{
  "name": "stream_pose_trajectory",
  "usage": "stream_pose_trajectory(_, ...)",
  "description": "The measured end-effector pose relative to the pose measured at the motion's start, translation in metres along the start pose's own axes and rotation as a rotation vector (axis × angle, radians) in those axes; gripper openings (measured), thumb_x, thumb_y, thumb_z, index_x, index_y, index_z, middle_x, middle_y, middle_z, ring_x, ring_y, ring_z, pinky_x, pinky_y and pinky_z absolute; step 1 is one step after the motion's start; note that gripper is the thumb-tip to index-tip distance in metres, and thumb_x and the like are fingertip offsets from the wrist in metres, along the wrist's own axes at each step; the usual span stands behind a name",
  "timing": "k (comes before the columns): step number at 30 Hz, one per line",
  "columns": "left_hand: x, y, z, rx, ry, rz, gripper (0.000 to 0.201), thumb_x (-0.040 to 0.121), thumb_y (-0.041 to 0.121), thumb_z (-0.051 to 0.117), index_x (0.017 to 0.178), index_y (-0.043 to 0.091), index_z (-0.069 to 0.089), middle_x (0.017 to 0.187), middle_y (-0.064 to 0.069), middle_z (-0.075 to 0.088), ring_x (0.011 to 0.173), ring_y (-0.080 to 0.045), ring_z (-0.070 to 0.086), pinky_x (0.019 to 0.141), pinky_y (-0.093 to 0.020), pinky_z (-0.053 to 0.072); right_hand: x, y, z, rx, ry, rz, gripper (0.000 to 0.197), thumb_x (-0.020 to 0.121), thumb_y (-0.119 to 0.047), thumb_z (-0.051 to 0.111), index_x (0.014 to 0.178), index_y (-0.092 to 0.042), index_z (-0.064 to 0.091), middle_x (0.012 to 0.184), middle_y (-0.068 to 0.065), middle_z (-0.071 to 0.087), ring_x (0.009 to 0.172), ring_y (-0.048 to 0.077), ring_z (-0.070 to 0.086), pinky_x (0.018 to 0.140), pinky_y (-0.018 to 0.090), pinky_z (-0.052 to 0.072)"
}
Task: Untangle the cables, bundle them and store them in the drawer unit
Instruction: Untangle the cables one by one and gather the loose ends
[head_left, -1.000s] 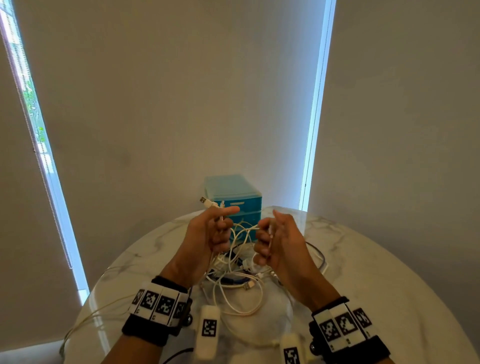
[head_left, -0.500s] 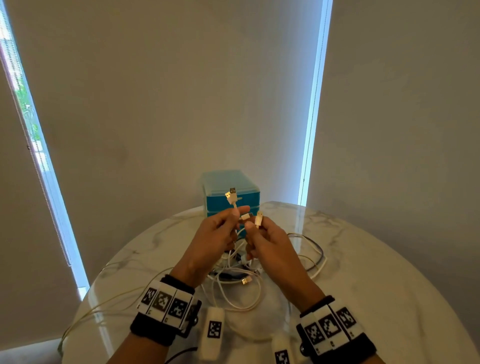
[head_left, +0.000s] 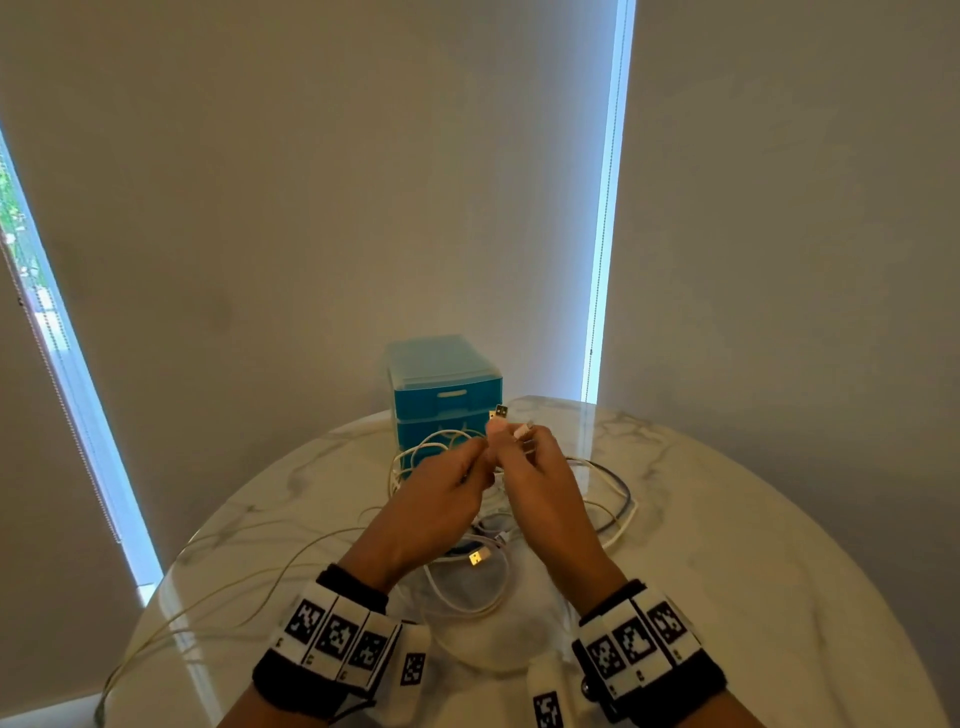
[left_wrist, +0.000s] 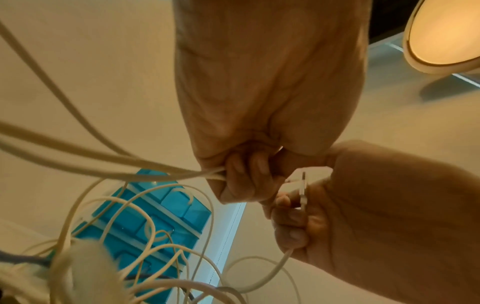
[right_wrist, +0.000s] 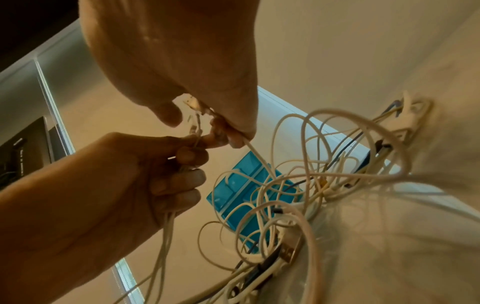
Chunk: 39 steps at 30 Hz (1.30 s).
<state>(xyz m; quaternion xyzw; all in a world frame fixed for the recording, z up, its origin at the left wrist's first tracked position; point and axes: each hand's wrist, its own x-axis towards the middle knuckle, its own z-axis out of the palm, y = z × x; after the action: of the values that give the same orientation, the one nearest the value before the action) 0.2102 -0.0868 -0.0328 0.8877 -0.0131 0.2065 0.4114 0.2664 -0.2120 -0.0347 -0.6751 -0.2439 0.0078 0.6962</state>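
the left hand and right hand meet above the round white marble table, each with fingers curled round thin white cable strands. the right hand pinches a white cable end whose metal usb plug sticks up past the fingertips. the tangle of white and dark cables lies on the table under the hands. the blue plastic drawer unit stands behind, drawers closed. no readable writing shows; the wristbands carry only black-and-white square markers.
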Motion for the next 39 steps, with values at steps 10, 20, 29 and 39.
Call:
stream_pose_trajectory(10, 0.003, -0.005, 0.007, 0.283, -0.04, 0.256, 0.034, 0.115, 0.028, 0.045, 0.146, 0.026, 0.06, 0.115, 0.009, 0.06, 0.102, -0.004, 0.059, 0.091, -0.02, 0.05, 0.003, -0.002, -0.001, 0.356, 0.076, 0.217, 0.04, 0.11, -0.05, 0.05, 0.118, -0.018, 0.072, 0.099, -0.002, 0.08, 0.095, 0.011, 0.076, 0.086, 0.03, 0.058)
stream_pose_trajectory(20, 0.005, 0.015, -0.008, -0.077, -0.173, -0.11, 0.043, 0.112, 0.054, 0.034, 0.115, 0.031, 0.069, 0.102, -0.001, 0.075, 0.088, -0.011, 0.073, 0.087, -0.03, 0.06, 0.016, -0.014, -0.036, 0.788, 0.012, 0.125, 0.043, 0.112, -0.044, 0.045, 0.081, -0.015, 0.051, 0.066, 0.003, 0.046, 0.068, 0.02, 0.057, 0.078, 0.039, 0.051)
stream_pose_trajectory(29, 0.055, 0.022, -0.034, 0.627, -0.273, 0.037, 0.019, 0.102, 0.047, 0.067, 0.121, 0.049, 0.069, 0.127, 0.006, 0.044, 0.103, -0.011, 0.059, 0.095, -0.041, 0.057, 0.02, -0.024, -0.062, 0.798, 0.035, 0.044, 0.052, 0.095, -0.038, 0.071, 0.062, -0.022, 0.033, 0.053, -0.003, 0.022, 0.043, 0.011, 0.017, 0.046, 0.031, 0.017)
stream_pose_trajectory(39, 0.072, 0.076, -0.053, 0.604, 0.007, 0.476, 0.016, 0.102, 0.04, 0.069, 0.115, 0.046, 0.075, 0.125, 0.021, 0.058, 0.09, -0.006, 0.068, 0.074, -0.02, 0.052, 0.033, 0.005, -0.06, 0.253, 0.236, 0.212, 0.034, 0.091, -0.017, 0.083, 0.119, -0.022, 0.066, 0.078, 0.003, 0.067, 0.05, 0.01, 0.05, 0.051, 0.028, 0.043)
